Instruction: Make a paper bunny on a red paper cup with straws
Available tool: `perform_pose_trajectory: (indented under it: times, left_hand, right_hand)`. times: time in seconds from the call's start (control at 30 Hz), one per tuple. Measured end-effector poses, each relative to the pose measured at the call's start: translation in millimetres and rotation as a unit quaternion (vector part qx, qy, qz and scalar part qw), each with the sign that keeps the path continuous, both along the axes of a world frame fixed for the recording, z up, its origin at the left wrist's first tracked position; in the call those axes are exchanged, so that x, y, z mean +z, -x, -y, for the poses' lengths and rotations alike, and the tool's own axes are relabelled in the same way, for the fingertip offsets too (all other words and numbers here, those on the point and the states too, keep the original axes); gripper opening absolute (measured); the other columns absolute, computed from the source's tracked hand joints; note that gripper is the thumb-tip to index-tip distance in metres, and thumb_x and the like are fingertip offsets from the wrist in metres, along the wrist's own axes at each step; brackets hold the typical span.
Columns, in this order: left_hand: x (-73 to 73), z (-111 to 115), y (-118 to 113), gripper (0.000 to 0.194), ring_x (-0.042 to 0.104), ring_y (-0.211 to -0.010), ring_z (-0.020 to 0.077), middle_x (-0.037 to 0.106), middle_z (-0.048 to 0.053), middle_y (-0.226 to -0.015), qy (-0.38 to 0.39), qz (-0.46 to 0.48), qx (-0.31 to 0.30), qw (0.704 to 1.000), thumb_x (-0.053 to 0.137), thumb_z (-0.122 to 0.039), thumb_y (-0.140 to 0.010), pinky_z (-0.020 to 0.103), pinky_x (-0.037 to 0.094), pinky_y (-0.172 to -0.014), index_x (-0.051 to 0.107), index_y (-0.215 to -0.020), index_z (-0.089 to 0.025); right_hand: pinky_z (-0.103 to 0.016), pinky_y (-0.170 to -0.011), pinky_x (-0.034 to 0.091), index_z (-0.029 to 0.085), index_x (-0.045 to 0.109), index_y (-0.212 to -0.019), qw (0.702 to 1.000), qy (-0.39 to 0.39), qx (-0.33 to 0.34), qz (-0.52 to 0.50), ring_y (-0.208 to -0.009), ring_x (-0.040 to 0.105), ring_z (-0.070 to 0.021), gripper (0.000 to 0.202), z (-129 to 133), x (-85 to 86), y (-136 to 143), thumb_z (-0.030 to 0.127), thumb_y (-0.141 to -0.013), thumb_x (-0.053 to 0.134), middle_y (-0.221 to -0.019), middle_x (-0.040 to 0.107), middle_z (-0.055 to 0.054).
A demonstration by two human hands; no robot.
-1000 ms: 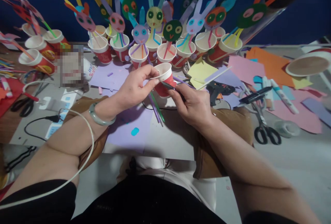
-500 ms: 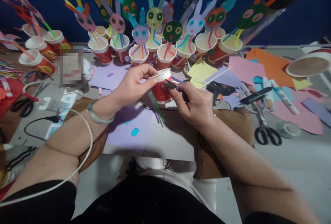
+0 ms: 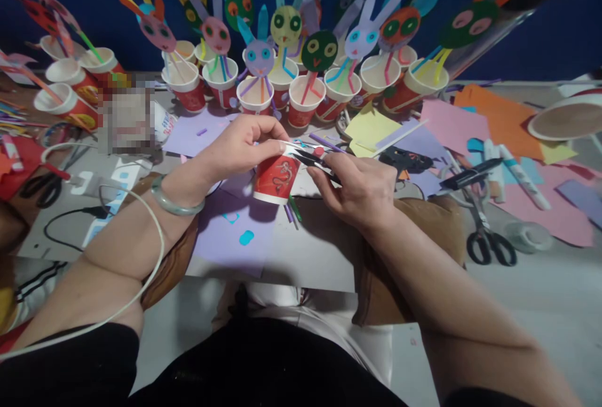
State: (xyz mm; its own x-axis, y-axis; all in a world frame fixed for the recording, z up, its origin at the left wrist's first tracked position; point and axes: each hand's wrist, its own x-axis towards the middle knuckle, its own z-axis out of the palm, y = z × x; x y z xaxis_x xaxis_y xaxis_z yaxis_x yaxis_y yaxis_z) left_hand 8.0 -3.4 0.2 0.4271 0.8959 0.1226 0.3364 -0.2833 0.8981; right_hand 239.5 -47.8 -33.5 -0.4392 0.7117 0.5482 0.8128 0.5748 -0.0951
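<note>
Red paper cup (image 3: 273, 180) is hanging just off the left hand's fingertips, tipped slightly, rim pinched between thumb and curled fingers. That left hand (image 3: 247, 143) reaches inward, palm down-ish. Right hand (image 3: 360, 187) is mostly closed around black scissors (image 3: 309, 157), blades pointing at the rim. Rabbit-topped cups (image 3: 301, 117) sit beyond both hands, purple paper (image 3: 228, 245) nearer than the left.

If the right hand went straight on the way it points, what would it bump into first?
The right hand, led by the black scissors it holds, would probably meet the red paper cup near its rim; depth is unclear, so the tips may already touch.
</note>
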Motion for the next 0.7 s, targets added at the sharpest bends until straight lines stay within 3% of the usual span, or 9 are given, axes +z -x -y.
perform_pose_trajectory:
  times: [0.4, 0.7]
  left_hand:
    - [-0.2, 0.7, 0.3, 0.011, 0.061, -0.069, 0.0145, 0.066, 0.002, -0.073, 0.026, 0.002, -0.019, 0.999, 0.066, -0.027, -0.083, 0.029, 0.052, -0.065, 0.068, -0.082, -0.016]
    - [-1.3, 0.6, 0.2, 0.012, 0.058, -0.061, 0.0122, 0.061, 0.0, -0.067, 0.034, 0.012, -0.023, 0.999, 0.065, -0.029, -0.083, 0.026, 0.049, -0.057, 0.066, -0.078, -0.018]
  right_hand:
    - [-0.031, -0.058, 0.03, 0.019, 0.064, -0.084, 0.999, 0.004, 0.004, 0.039, -0.062, 0.057, -0.0163, 0.039, 0.5, 0.6, 1.0, 0.048, -0.102, 0.044, -0.071, 0.068, -0.005]
    - [-0.031, -0.056, 0.025, 0.019, 0.061, -0.079, 0.999, 0.0, 0.013, 0.043, -0.057, 0.051, -0.0144, 0.044, 1.7, 2.9, 1.4, 0.049, -0.104, 0.04, -0.064, 0.063, -0.004]
